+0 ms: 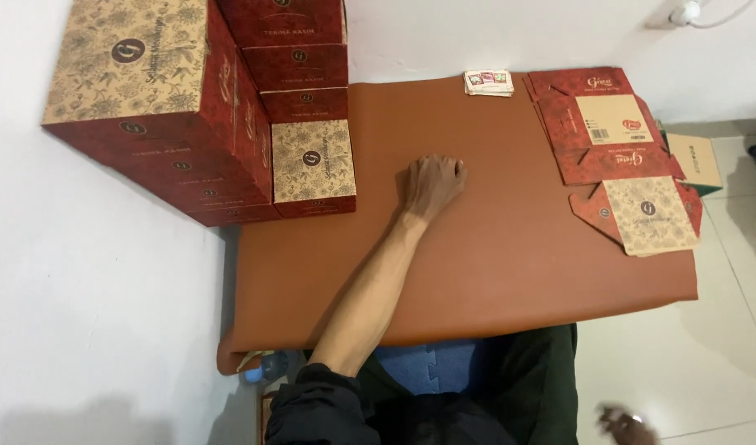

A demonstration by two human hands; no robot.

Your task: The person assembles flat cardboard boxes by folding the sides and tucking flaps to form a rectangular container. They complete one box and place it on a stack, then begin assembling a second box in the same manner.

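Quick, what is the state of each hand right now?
Left hand: closed in a loose fist, resting on the brown mat, holding nothing visible.
Right hand: blurred at the bottom edge; cannot be told.

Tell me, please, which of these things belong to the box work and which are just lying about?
Likely in use:
- left hand, closed, resting on the brown mat
- flat box blanks
- made-up boxes
- small packets

Lying about:
- blue foam tile
- bottle
- white cable
- right hand, blurred, off the mat
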